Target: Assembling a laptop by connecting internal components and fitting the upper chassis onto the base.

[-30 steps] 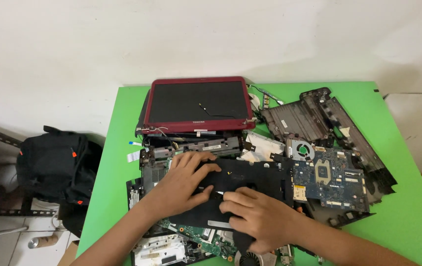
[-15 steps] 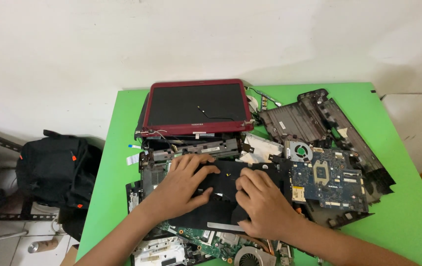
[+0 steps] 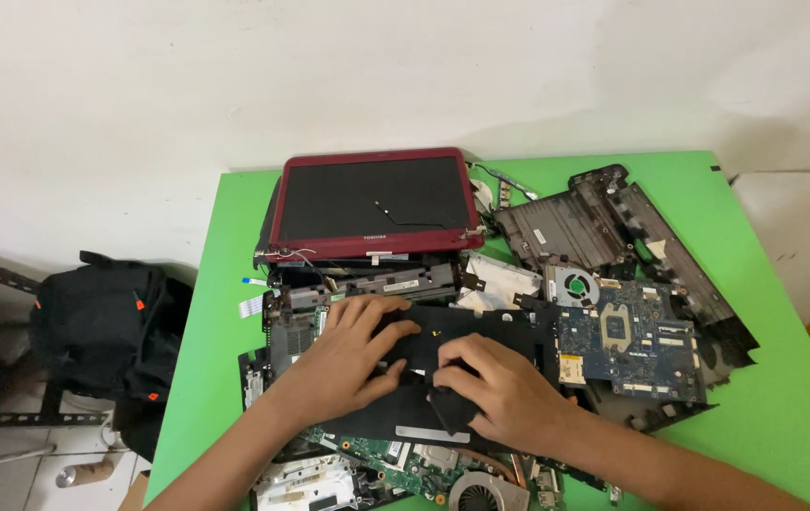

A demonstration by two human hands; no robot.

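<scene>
My left hand [image 3: 348, 355] lies flat on a black laptop panel [image 3: 481, 331] in the middle of the green table [image 3: 783, 407], fingers spread over its left part. My right hand [image 3: 504, 388] presses on the same panel lower down, thumb and fingers pinching a dark flap [image 3: 450, 409] of thin black sheet at its front edge. Under the panel lie stacked laptop parts and a green circuit board [image 3: 396, 459].
A red-framed laptop screen [image 3: 372, 203] lies at the back. A blue motherboard [image 3: 627, 336] with a fan [image 3: 572, 284] is right of my hands, a black base shell [image 3: 604, 222] behind it. A copper-piped fan [image 3: 485, 492] sits near the front edge. A black bag [image 3: 102, 331] stands on the floor at left.
My right hand has moved left and forward along the panel and now pinches the black flap. The left hand has stayed on the panel.
</scene>
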